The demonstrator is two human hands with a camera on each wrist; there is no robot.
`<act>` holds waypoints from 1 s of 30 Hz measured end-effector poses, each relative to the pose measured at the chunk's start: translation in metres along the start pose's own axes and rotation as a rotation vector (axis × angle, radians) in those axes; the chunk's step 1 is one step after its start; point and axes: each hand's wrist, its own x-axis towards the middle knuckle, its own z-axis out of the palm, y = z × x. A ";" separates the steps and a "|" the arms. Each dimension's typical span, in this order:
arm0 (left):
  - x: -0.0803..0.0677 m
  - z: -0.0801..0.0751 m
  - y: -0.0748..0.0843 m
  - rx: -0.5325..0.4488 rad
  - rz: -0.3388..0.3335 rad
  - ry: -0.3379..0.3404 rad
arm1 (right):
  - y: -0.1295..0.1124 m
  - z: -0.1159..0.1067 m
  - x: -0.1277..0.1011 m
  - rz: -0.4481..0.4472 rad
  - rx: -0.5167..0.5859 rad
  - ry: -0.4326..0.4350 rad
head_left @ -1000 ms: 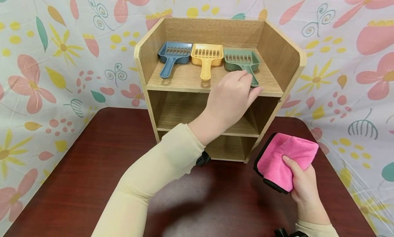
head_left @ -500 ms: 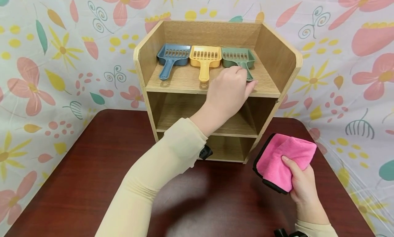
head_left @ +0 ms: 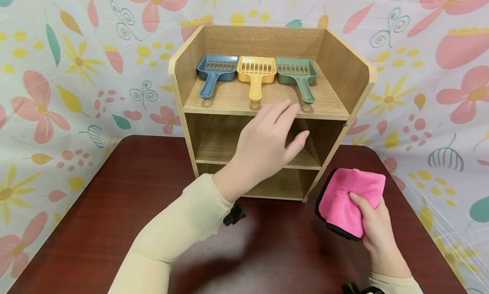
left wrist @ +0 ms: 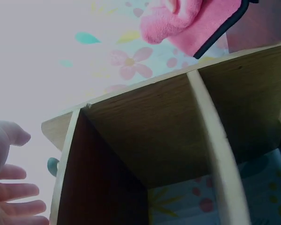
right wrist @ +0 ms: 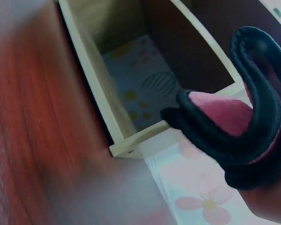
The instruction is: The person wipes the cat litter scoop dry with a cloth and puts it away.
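Three slotted litter scoops lie in a row on the top shelf: a blue scoop (head_left: 217, 69), a yellow scoop (head_left: 256, 71) and a green scoop (head_left: 299, 75), handles toward the front. My left hand (head_left: 267, 139) is in front of the shelf unit, just below the green scoop's handle, with fingers parted and nothing held. In the left wrist view its fingers (left wrist: 19, 192) spread near the top shelf's edge. To the right, my right hand (head_left: 378, 234) grips a folded pink cloth (head_left: 353, 196) with black edging, thumb on top. The black-edged cloth (right wrist: 225, 112) also shows in the right wrist view.
The wooden shelf unit (head_left: 341, 96) stands at the back of a dark red-brown table (head_left: 126, 209), with two lower compartments below the scoops. A floral sheet (head_left: 88, 94) hangs behind and at both sides.
My left hand has let go of the green scoop's handle and drawn back down and to the left, its fingers opening. The right hand still holds the cloth, tipped slightly.
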 end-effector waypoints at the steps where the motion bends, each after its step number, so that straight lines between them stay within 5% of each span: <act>1: -0.005 -0.001 -0.001 -0.011 0.007 0.014 | 0.000 -0.001 0.000 0.006 -0.023 -0.007; 6: -0.038 -0.004 -0.012 -0.072 -0.018 -0.017 | -0.001 -0.007 0.003 0.048 -0.104 -0.036; 15: -0.103 -0.007 -0.033 -0.098 -0.164 -0.266 | 0.001 -0.015 0.009 0.201 -0.133 -0.084; 24: -0.150 -0.009 -0.045 -0.105 -0.275 -0.402 | 0.016 -0.030 0.028 0.334 -0.216 -0.328; 27: -0.162 -0.011 -0.049 -0.103 -0.309 -0.444 | 0.021 -0.037 0.035 0.354 -0.293 -0.373; 30: -0.171 -0.012 -0.053 -0.103 -0.329 -0.480 | 0.027 -0.042 0.041 0.332 -0.486 -0.409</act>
